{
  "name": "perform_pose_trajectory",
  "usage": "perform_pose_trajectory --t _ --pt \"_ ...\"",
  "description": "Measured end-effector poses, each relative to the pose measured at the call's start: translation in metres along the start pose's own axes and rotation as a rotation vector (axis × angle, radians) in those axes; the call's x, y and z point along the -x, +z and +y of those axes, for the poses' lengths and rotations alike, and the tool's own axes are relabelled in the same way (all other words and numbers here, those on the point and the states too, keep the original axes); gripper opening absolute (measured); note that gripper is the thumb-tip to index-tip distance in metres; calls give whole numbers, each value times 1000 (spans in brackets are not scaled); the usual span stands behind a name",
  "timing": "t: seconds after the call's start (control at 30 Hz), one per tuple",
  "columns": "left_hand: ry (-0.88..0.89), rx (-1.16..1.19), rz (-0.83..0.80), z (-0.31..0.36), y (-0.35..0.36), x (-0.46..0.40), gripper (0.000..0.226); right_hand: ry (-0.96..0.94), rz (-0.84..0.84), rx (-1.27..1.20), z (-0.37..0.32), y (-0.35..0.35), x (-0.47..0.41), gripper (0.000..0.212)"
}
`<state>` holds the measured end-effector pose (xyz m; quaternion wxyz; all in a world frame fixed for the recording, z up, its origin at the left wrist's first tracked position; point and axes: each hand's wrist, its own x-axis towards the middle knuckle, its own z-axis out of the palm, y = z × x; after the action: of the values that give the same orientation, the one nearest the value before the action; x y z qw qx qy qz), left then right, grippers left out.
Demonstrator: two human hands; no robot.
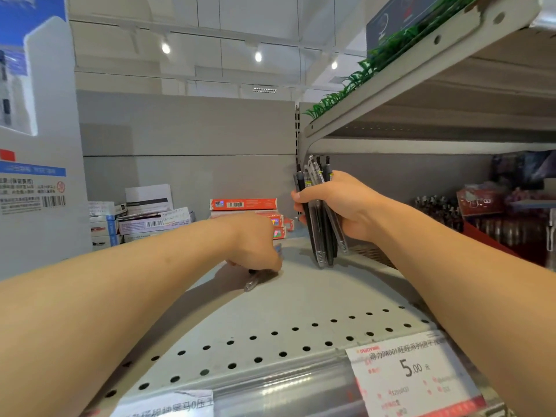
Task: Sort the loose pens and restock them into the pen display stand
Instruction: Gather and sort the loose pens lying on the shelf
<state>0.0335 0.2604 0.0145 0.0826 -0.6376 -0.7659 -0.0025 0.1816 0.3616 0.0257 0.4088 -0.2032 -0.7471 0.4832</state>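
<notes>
Head view: a bundle of pens [320, 218] is gripped in the right hand [340, 203] at about 2 o'clock from frame centre, long axes near upright, tips resting on the perforated shelf [301, 311], clicker ends pointing to 12 o'clock. At centre, the left hand [255, 242] is curled knuckles-up over a loose pen [254, 279] lying on the shelf, its axis running from 1 to 7 o'clock. A price tag [412, 374] is seen at 5 o'clock.
</notes>
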Motion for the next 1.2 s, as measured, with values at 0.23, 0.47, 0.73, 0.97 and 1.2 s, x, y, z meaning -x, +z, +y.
perform_pose_trajectory --t 0.23,0.47,0.73,0.97,1.2 --pt "17 -26 41 19 -1 0 36 21 -48 -15 3 -2 -3 7" --pt "-73 581 217 -7 -8 7 30 67 -53 -36 5 0 3 14" --pt "18 783 389 24 -1 17 21 94 -141 -25 0 -7 28 9" --pt "187 277 496 79 -20 23 24 17 -19 85 -8 -52 61 17" --pt "226 191 331 153 -32 -25 43 -16 110 434 -4 -160 65 14"
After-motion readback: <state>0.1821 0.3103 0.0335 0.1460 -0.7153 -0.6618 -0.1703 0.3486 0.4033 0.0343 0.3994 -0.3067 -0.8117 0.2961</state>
